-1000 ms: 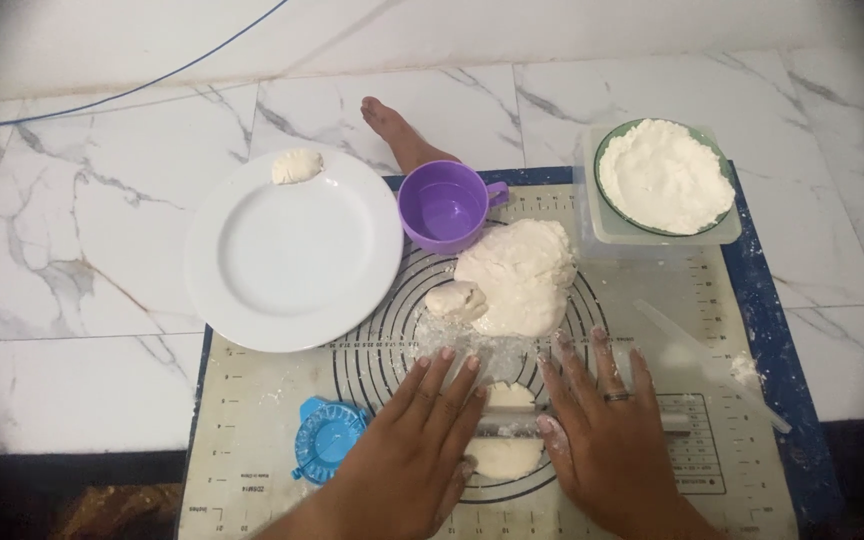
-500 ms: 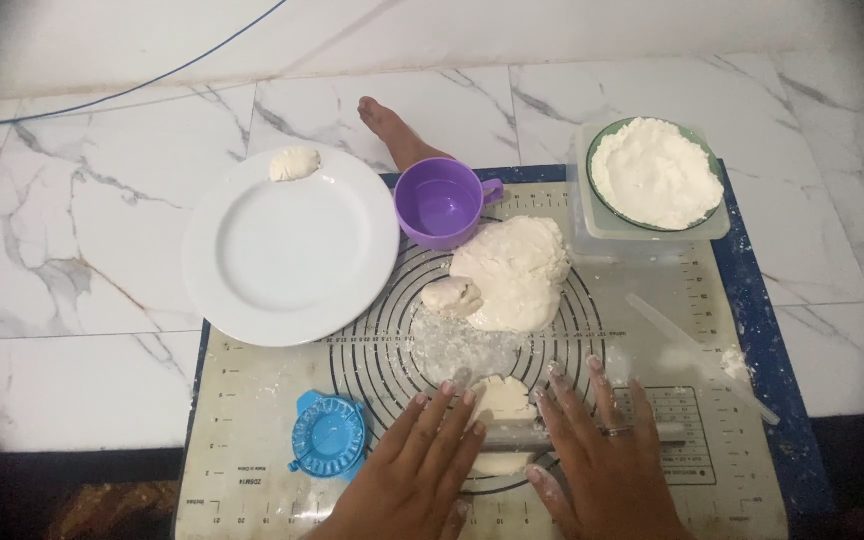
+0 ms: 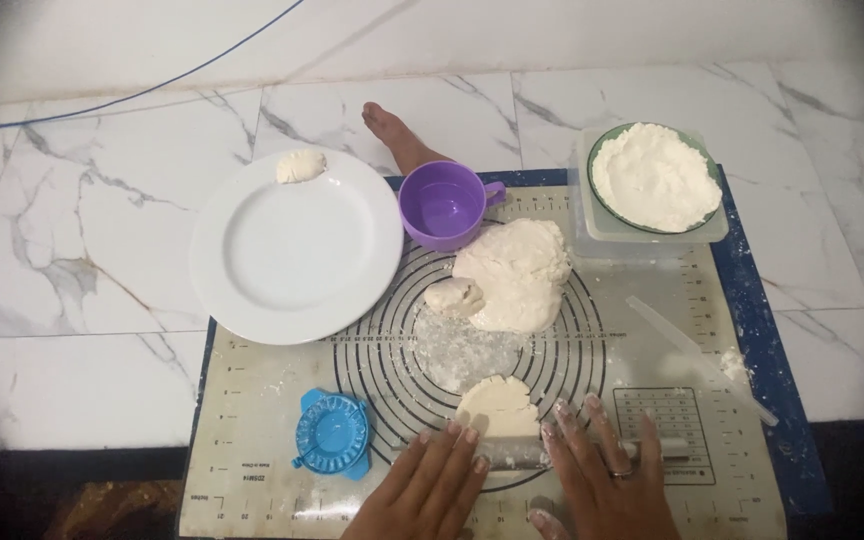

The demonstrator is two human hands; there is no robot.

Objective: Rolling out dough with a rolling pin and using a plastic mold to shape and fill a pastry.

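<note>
Both hands are flat and open at the bottom centre, left hand (image 3: 430, 485) and right hand (image 3: 600, 480) pressing on a rolling pin (image 3: 522, 452). It sits across the near edge of a small dough round (image 3: 497, 403) on the baking mat (image 3: 652, 400). Blue dumpling press (image 3: 332, 434) lies just left.

Two hands lie at the bottom centre of the frame, the left hand (image 3: 430, 483) and the right hand (image 3: 597, 470), both flat on one rolling pin (image 3: 522, 452). One flattened disc of dough (image 3: 497, 403) sits just above them. One large dough mass (image 3: 518, 270) rests at centre, with one small dough lump (image 3: 454, 296) touching its left side. One white plate (image 3: 292, 250) at centre left carries one folded dumpling (image 3: 300, 165). There is one purple cup (image 3: 444, 204), one blue dumpling press (image 3: 332, 433) at lower left, one green-rimmed bowl of flour (image 3: 656, 176) at upper right, one clear container (image 3: 592, 222) beneath that bowl, one clear strip-like tool (image 3: 672, 330) at right, one baking mat (image 3: 252, 470), one blue cable (image 3: 152, 85) at upper left, and one bare foot (image 3: 397, 135) at top centre.
</note>
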